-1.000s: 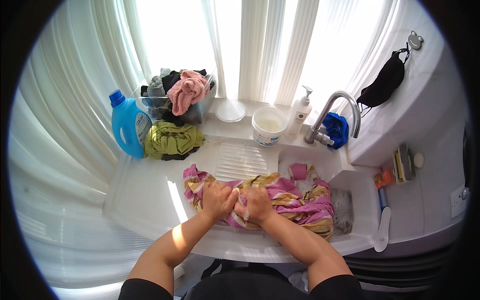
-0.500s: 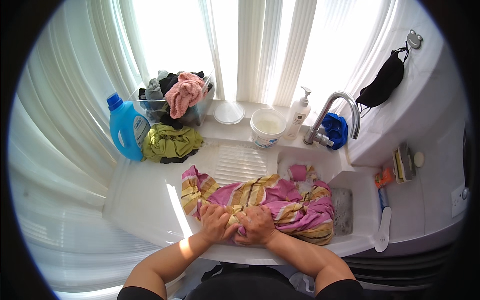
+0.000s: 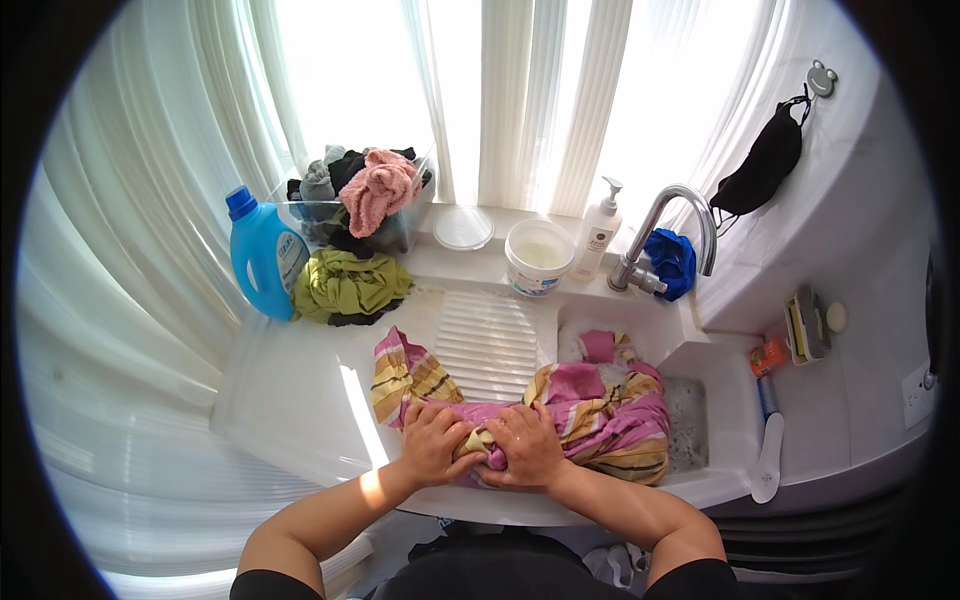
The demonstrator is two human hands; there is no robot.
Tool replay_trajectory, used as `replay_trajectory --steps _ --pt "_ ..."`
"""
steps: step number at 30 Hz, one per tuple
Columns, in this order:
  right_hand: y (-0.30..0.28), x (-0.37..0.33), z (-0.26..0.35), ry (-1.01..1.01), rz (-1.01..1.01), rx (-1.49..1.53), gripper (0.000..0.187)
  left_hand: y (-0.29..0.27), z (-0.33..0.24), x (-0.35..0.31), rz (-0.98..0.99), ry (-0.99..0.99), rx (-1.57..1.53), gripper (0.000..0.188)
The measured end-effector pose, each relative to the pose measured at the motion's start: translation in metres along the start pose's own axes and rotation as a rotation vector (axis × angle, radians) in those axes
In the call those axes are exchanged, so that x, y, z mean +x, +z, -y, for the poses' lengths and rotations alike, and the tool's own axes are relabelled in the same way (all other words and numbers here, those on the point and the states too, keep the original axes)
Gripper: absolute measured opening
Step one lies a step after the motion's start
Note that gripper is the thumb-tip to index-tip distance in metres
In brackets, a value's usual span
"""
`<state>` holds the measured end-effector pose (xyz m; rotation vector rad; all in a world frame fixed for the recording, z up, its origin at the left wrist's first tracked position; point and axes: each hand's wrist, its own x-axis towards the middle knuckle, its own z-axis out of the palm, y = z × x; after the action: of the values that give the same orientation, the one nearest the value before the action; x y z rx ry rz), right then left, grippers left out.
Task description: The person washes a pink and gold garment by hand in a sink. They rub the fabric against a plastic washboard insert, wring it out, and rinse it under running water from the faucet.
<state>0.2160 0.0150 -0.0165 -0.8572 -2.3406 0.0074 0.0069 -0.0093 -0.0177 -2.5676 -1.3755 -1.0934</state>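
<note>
A pink cloth with yellow and brown stripes (image 3: 620,425) is bunched across the white sink (image 3: 300,410), with its right part down in the basin. My left hand (image 3: 432,447) is closed on its bundled middle near the front edge. Close beside it, my right hand (image 3: 522,450) grips the same bundle, and pale yellow folds show between the two hands. One loose end of the cloth stands up left of my left hand. Behind the hands, the ridged washboard part (image 3: 488,345) is partly bare. The fingertips are partly hidden in the folds.
A blue detergent bottle (image 3: 262,262), a lime-green garment (image 3: 350,285) and a clear bin (image 3: 398,225) of clothes are at the back left. A white tub (image 3: 538,262), a pump bottle (image 3: 598,235) and a chrome faucet (image 3: 665,215) line the back. A white brush handle (image 3: 767,462) lies right.
The cloth's middle has been drawn down toward the front edge, baring more of the washboard ridges. Both hands keep their grip, and the right hand has shifted slightly right. The view has shifted a little.
</note>
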Motion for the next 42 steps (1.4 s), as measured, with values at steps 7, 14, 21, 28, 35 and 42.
replay_trajectory --steps 7,14,21,28,35,42 --pt "0.053 0.069 -0.067 0.796 0.264 0.412 0.063 0.059 0.083 0.071 0.088 -0.474 -0.118 0.042" --pt "0.05 0.001 -0.183 1.256 0.616 0.577 0.085 0.025 0.122 0.053 0.142 -0.966 0.359 0.069" --pt "0.017 0.04 -0.133 1.103 0.083 0.666 0.03 0.011 0.112 0.073 -0.124 -0.847 -0.601 0.032" --pt "-0.058 0.131 -0.038 0.803 -0.421 1.754 0.025 -0.042 0.038 0.117 -0.222 -0.635 -1.154 0.021" --pt "0.043 0.092 -0.061 0.987 0.043 0.668 0.065 0.036 0.096 0.043 -0.017 -0.581 0.122 0.039" --pt "0.028 0.112 -0.073 0.741 0.748 0.388 0.067 0.002 0.107 0.074 0.53 -0.856 -0.577 0.058"
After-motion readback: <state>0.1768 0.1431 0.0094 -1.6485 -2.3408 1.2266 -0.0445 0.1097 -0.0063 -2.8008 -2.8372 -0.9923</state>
